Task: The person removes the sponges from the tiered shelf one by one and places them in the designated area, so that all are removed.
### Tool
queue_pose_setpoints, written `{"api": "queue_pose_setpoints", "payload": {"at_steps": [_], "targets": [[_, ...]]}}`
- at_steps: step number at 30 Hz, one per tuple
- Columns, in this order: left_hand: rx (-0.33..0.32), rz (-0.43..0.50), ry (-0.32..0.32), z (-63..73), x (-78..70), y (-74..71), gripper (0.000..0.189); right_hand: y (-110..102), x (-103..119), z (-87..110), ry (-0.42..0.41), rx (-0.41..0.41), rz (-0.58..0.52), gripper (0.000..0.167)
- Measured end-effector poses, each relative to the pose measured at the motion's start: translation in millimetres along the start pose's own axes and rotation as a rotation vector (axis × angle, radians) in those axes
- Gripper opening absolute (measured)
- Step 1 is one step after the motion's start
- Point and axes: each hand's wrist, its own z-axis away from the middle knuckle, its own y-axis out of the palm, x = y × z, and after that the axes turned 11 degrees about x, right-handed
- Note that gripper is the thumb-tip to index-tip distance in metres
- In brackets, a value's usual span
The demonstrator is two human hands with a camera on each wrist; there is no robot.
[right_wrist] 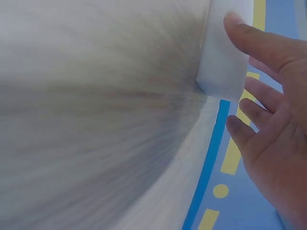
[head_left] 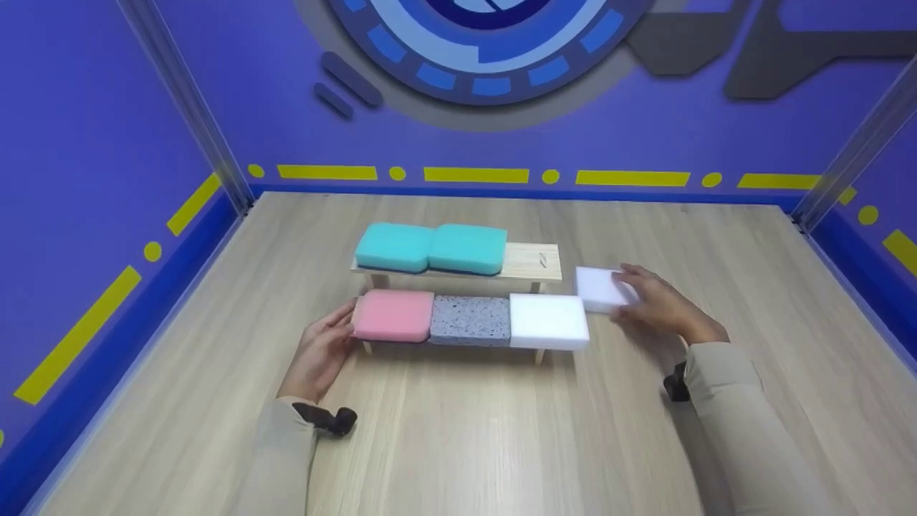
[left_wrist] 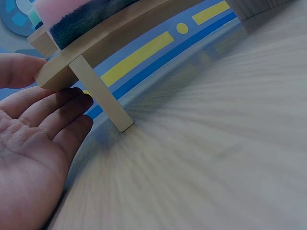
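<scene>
My left hand (head_left: 321,356) holds the left end of the front wooden stand (left_wrist: 98,52), thumb against the end of its board and fingers under it. On that stand lie a pink sponge (head_left: 394,316) with a dark green underside, a grey speckled sponge (head_left: 471,320) and a white sponge block (head_left: 549,320), side by side. To the right, my right hand (head_left: 663,304) pinches a second white sponge block (head_left: 600,289), which stands low at the tabletop. In the right wrist view the thumb presses one face of this block (right_wrist: 223,57); some fingers are partly hidden behind it.
A second wooden stand (head_left: 531,261) is behind the front one, bearing two turquoise sponges (head_left: 468,249) at its left and middle; its right end is bare wood. The wooden tabletop (head_left: 458,430) meets a blue-purple wall (head_left: 487,150) at the back, with side panels left and right.
</scene>
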Motion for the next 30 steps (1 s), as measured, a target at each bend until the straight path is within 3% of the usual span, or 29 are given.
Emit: {"api": "queue_pose_setpoints", "payload": {"at_steps": [12,19,30], "targets": [[0.003,0.001,0.007,-0.8,0.5,0.3,0.056,-4,3,3.1,0.033,-0.029,-0.024,0.071],[-0.002,0.009,0.000,0.3,0.2,0.3,0.055,-13,7,7.1,-0.061,-0.082,0.001,0.065],[-0.006,0.003,-0.007,0.1,-0.2,0.2,0.054,-23,19,9.6,-0.087,-0.128,-0.023,0.066]]}}
